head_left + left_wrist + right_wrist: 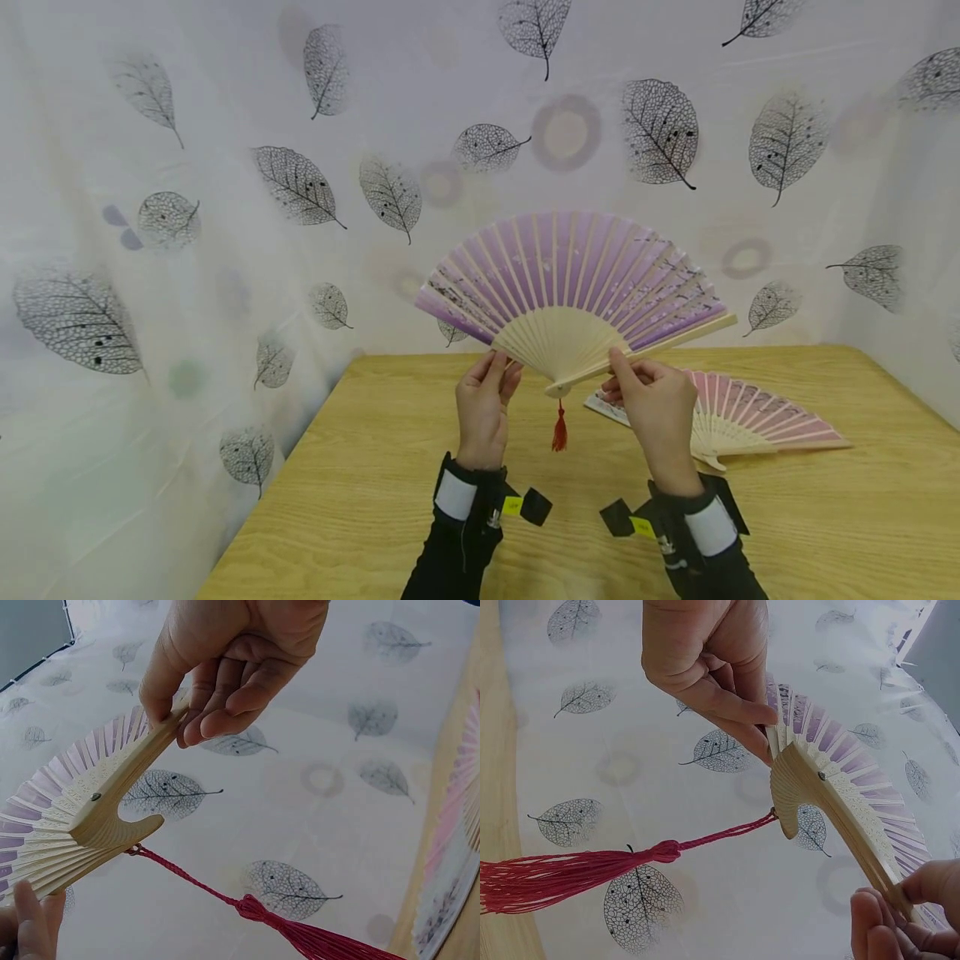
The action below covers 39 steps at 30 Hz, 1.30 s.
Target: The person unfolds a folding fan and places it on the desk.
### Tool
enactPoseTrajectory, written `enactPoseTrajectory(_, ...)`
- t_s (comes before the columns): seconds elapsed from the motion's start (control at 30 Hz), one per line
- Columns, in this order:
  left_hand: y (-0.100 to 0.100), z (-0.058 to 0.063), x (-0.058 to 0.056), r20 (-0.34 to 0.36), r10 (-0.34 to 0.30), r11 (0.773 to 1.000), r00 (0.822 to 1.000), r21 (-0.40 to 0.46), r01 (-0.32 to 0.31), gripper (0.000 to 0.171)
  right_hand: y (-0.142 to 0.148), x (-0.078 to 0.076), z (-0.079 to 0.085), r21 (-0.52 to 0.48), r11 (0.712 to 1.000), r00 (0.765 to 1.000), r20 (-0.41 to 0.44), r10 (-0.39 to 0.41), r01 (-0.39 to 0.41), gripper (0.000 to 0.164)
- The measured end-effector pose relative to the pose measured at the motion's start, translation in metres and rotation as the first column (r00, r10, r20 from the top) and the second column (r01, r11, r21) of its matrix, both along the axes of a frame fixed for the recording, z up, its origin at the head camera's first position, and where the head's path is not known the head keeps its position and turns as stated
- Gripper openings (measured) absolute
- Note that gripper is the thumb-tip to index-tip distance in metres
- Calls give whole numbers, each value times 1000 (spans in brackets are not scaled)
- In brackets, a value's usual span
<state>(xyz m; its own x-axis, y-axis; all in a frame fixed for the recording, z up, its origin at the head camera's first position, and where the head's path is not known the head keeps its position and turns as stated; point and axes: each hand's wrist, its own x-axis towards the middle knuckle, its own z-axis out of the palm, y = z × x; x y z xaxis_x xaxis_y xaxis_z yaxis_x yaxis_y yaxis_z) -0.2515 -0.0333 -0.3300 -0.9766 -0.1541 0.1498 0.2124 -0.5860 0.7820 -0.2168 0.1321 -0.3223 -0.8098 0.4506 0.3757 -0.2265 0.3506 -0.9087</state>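
Note:
A purple folding fan [573, 262] with pale wooden ribs is spread wide, raised above the table between both hands. My left hand [483, 404] pinches the fan's left outer stick between thumb and fingers. On the other side, my right hand [660, 408] pinches the right outer stick near the lower ribs. A red tassel [559, 429] hangs from the pivot end; its cord and threads show large in the right wrist view, where the tassel [577, 877] points left. In the left wrist view the left hand [240, 667] grips the wooden stick from above.
A second fan [757, 408], pink and spread open, lies on the wooden table [360, 500] behind and right of my right hand. A white curtain [225, 108] with grey leaf prints hangs behind and to the left of the table.

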Motion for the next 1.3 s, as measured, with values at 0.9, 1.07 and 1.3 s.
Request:
enactPoseTrajectory(0.9,1,-1,-1,50,3,994,999,112,-8,29,-3,-2,-1,-111,994,997,-78,11,-19,40)
enactPoseTrajectory(1.07,1,-1,-2,53,7,989,999,148,-15,25,-4,-2,-2,-141,989,996,-86,21,-33,37)
enactPoseTrajectory(1.3,0,0,-2,60,2,986,998,166,-12,26,-6,-3,-1,-155,987,995,-92,24,-38,38)
